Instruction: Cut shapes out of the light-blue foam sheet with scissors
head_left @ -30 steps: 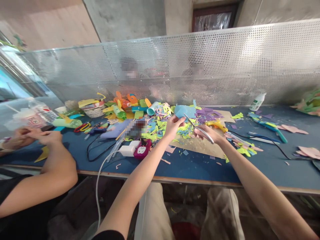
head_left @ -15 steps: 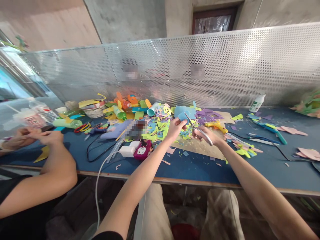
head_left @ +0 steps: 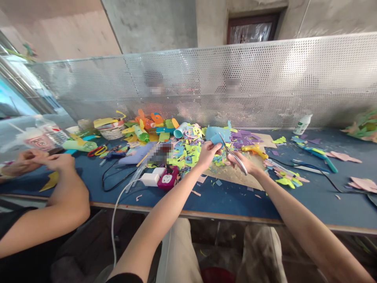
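Note:
My left hand (head_left: 208, 152) is closed on a small piece of blue paper (head_left: 216, 138), pinched between thumb and fingers. A pair of scissors (head_left: 240, 164) is gripped in my right hand (head_left: 242, 160), its blades pointing up and left against the edge of the paper. Behind the hands lies a larger blue paper sheet (head_left: 212, 131). Under and around them are many green, purple and pink paper scraps (head_left: 188, 151) and a brown cardboard sheet (head_left: 232, 175).
A purple power adapter (head_left: 167, 179) with white plugs stands left of my forearm. A yellow glue gun (head_left: 255, 150) lies to the right, its black cord trailing. A co-worker's hands (head_left: 50, 161) are at the left. A perforated metal screen (head_left: 265, 86) rises behind the table.
The scissors have shifted slightly at the blue paper, and their handles sit a little lower. My left hand stays almost in place, and the view has tilted slightly.

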The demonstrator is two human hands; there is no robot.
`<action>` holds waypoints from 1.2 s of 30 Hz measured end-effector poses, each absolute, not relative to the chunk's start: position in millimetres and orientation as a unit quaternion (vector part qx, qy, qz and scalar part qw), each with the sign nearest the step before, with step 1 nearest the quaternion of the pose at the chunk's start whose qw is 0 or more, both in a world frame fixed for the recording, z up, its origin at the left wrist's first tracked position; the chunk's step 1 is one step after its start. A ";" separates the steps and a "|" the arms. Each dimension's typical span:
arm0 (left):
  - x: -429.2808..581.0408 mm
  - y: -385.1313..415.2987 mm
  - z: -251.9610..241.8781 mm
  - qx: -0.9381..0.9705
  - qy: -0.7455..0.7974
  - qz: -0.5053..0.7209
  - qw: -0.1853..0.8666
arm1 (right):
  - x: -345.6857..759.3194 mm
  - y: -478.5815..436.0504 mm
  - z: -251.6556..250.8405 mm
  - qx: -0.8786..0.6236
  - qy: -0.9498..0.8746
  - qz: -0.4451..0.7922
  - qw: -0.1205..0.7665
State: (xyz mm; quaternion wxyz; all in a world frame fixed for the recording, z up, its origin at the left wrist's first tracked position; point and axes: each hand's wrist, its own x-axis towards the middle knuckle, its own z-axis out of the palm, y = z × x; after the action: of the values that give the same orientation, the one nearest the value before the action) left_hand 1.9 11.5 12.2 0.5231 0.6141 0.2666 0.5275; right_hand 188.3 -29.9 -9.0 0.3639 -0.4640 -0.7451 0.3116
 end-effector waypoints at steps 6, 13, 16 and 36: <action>2.3 10.6 12.6 0.610 0.275 0.522 0.529 | 187.3 -32.7 -5.5 -0.483 -0.748 0.283 0.356; 2.0 11.5 12.5 0.607 0.270 0.525 0.532 | 185.5 -33.7 -5.4 -0.491 -0.752 0.234 0.373; 1.6 12.7 12.8 0.601 0.266 0.529 0.537 | 184.4 -33.4 -6.9 -0.504 -0.746 0.212 0.381; -1.2 13.7 4.6 0.734 0.285 0.440 0.432 | 179.3 -21.3 -8.6 -0.427 -0.602 0.276 0.615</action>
State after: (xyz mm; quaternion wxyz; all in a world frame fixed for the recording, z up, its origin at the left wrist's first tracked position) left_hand -1.2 13.7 4.6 0.4319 0.7338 0.2850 0.4403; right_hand 179.3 -21.3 -8.6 0.6155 -0.4268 -0.6025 0.2757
